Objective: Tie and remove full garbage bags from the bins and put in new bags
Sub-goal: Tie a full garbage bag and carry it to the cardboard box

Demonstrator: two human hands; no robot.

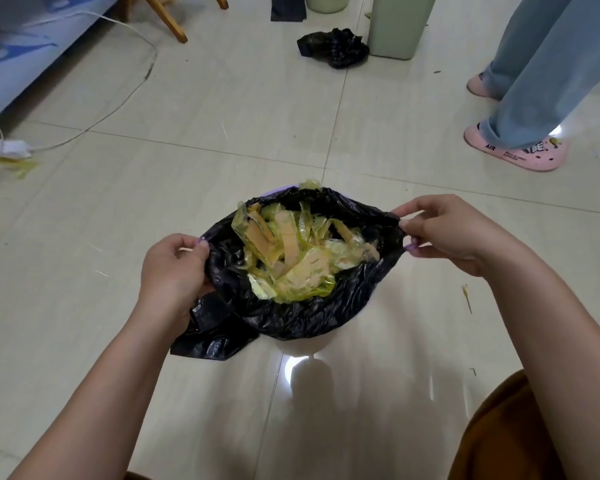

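Bag (302,313), black, one, full of yellow wrappers (291,251), sits between both hands: left hand (174,268) and right hand (454,230) each pinch its rim.

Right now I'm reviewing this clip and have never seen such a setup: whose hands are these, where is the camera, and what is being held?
The single picture comes from a camera worn on a person's head, looking down at their own bare hands. The left hand and the right hand each pinch an edge of a black garbage bag, stretching its mouth open. The bag sits in a small pale bin on the tiled floor and is full of yellow wrappers. It is not yet tied. Further back lie a crumpled black bag, a tall green bin, and another person's pink slippers.
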